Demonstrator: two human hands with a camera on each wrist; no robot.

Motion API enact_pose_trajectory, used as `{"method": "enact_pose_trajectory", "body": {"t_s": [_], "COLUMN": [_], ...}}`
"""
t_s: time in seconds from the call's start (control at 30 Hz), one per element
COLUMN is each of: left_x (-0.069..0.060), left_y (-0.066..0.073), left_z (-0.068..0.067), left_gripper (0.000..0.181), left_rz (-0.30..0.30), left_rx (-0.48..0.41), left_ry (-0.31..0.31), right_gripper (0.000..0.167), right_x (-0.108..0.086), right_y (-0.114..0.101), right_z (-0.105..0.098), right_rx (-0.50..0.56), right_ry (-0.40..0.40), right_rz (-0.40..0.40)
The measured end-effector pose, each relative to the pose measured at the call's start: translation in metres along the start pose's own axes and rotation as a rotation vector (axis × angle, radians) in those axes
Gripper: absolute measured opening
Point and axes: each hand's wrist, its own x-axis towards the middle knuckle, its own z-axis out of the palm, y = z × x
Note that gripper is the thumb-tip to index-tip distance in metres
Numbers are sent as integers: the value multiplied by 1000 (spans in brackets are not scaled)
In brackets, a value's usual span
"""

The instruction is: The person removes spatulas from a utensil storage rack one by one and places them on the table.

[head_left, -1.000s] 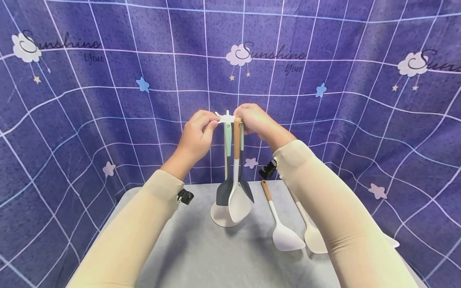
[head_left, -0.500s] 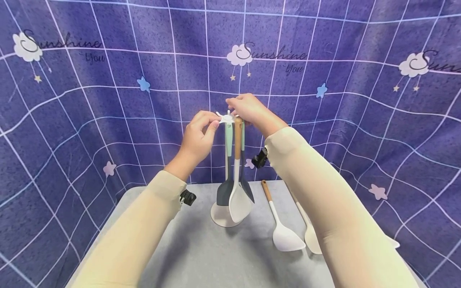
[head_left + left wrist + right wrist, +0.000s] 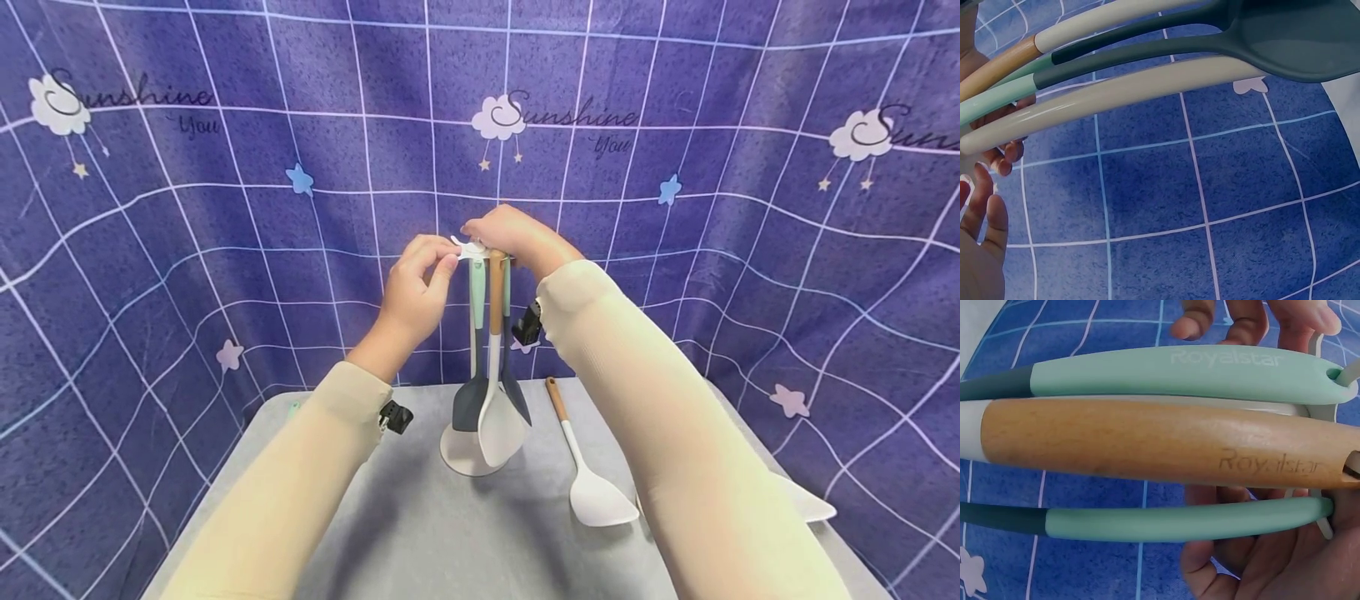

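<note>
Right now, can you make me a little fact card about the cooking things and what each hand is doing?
Left hand: pinches a hook at the stand's top
Right hand: at the stand's top, its grip partly hidden
Hanging up: a wooden-handled white spatula, a mint-handled dark utensil, a second mint-handled utensil
Lying on the table: another white spatula
Peeking past the right sleeve: a white piece, mostly hidden
Backdrop: purple-blue cloth with clouds and stars
</note>
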Motion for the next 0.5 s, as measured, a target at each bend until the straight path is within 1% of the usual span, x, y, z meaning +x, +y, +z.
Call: {"method": "enact_pose_trajectory", "body": {"t_s": [0.13, 0.23, 0.33, 0.4, 0.47, 0.5], "left_x": [-2, -4, -7, -9, -12, -14], "left_y": [-1, -2, -2, -2, -1, 0], "left_z": [2, 3, 4, 7, 10, 12], "left_gripper": [22, 23, 24, 26, 32, 37], "left_rz": [-10, -33, -54, -70, -89, -101], "left_rx": [-14, -23, -35, -43, -59, -69], "left_ry": [5, 11, 21, 33, 47, 55], "right_gripper": [42, 41, 43, 42, 42, 42], "right_x": [0, 12, 47, 71, 92, 97], "right_y": [4, 10, 24, 34, 42, 43], "right_z": [0, 1, 4, 5, 6, 6], "right_rx": [-23, -59, -78, -80, -74, -72], "right_ry": [-18, -14, 18, 20, 31, 27], "right_rz": [-33, -45, -24, -2, 17, 26]}}
